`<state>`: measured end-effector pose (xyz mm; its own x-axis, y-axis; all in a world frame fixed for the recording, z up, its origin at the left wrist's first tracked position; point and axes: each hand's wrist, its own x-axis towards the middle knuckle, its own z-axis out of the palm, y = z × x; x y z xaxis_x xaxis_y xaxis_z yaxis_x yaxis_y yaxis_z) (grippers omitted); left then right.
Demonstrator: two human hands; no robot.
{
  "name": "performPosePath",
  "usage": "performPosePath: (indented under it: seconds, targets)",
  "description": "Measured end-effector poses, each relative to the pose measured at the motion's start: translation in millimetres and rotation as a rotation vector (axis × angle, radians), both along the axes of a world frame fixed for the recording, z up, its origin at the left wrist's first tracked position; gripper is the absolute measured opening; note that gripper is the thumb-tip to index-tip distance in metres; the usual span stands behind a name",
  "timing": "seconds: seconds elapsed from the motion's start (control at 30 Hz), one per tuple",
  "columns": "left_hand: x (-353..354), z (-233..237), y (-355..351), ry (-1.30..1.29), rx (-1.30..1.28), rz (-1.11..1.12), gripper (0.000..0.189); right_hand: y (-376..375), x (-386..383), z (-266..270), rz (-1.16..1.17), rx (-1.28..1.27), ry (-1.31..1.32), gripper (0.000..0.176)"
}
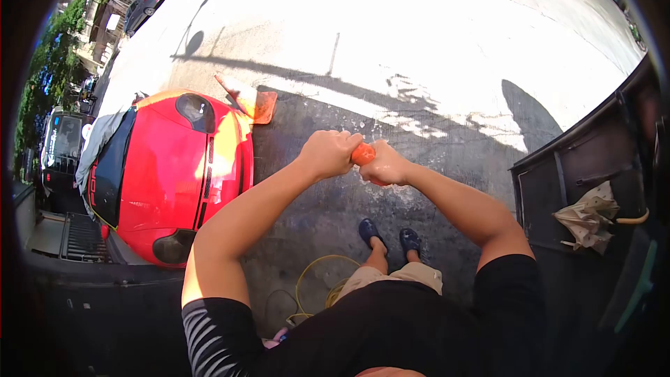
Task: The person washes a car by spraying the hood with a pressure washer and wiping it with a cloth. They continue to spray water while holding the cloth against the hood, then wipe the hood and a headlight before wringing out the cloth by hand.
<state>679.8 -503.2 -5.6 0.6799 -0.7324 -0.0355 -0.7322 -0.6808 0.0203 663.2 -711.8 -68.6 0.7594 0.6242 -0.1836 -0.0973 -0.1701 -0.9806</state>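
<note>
My left hand [328, 153] and my right hand [387, 166] are both closed around a wet orange cloth [363, 154], held out in front of me above the ground. Only a bunched bit of it shows between the two fists; the rest is hidden inside my fingers. Water drops and splashes surround my hands, and the dark pavement [314, 216] beneath is wet. To the left stands a red car [164, 192], apart from my hands.
An orange and white traffic cone [264, 107] is near the car's front. A yellow hose [300, 286] lies coiled by my legs. On the right, a folded beige umbrella [590, 216] hangs against a dark metal panel [600, 150]. A grey cover [105, 141] drapes the car's rear part.
</note>
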Motion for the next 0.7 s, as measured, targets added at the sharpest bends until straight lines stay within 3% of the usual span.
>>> performPosePath:
  seconds: [0.03, 0.07, 0.17, 0.2, 0.23, 0.27, 0.3, 0.37, 0.5, 0.53, 0.63, 0.67, 0.7]
  targets:
    - [3.7, -5.8, 4.7, -0.081, -0.049, -0.064, 0.035, -2.5, 6.0, -5.9, 0.034, 0.124, 0.152, 0.005]
    - [3.1, -6.5, 5.9, -0.192, -0.072, -0.209, 0.050, -6.4, 10.9, -17.9, 0.063, 0.301, 0.386, 0.005]
    - [-8.3, -14.7, 3.9, -0.197, -0.043, -0.248, 0.067, -14.9, 8.8, -6.3, 0.048, 0.223, 0.282, 0.012]
    - [-12.9, -16.2, 6.4, -0.120, -0.174, -0.177, 0.062, -24.5, 12.5, -7.8, 0.081, 0.222, 0.456, 0.022]
    - [-16.3, -22.9, 4.0, -0.098, -0.249, -0.051, 0.056, -22.3, 6.4, -13.1, -0.086, 0.229, 0.371, 0.045]
    - [-19.8, -27.6, 4.5, -0.077, -0.333, 0.059, 0.052, -17.5, -9.7, 1.1, -0.299, 0.265, 0.203, 0.054]
    - [-27.5, -20.0, 2.9, 0.158, -0.571, 0.293, 0.048, -16.8, -23.1, 12.3, -0.527, 0.312, 0.036, 0.064]
    - [-48.4, 3.6, -20.1, 0.659, -1.076, 0.706, 0.044, -14.8, -37.2, 1.3, -0.574, 0.193, -0.580, 0.066]
    - [-91.7, -0.3, -49.4, 1.363, -1.462, 0.779, 0.042, -16.9, -17.0, -27.2, -0.637, -0.254, -1.551, 0.071]
    - [-96.4, 1.1, -55.5, 1.549, -1.548, 0.772, 0.043, -17.2, -3.6, -35.9, -0.708, -0.130, -1.583, 0.056]
    - [-108.9, 31.2, -58.9, 1.966, -1.581, 0.561, 0.047, -15.2, 35.3, 22.0, -0.730, 0.160, -1.871, 0.039]
    - [-114.3, 38.3, -57.9, 2.078, -1.549, 0.461, 0.049, -14.1, 30.6, 49.1, -0.678, 0.187, -1.870, 0.031]
    - [-113.2, 38.1, -54.7, 2.083, -1.511, 0.413, 0.050, -19.8, 29.6, 64.5, -0.480, 0.205, -1.803, 0.031]
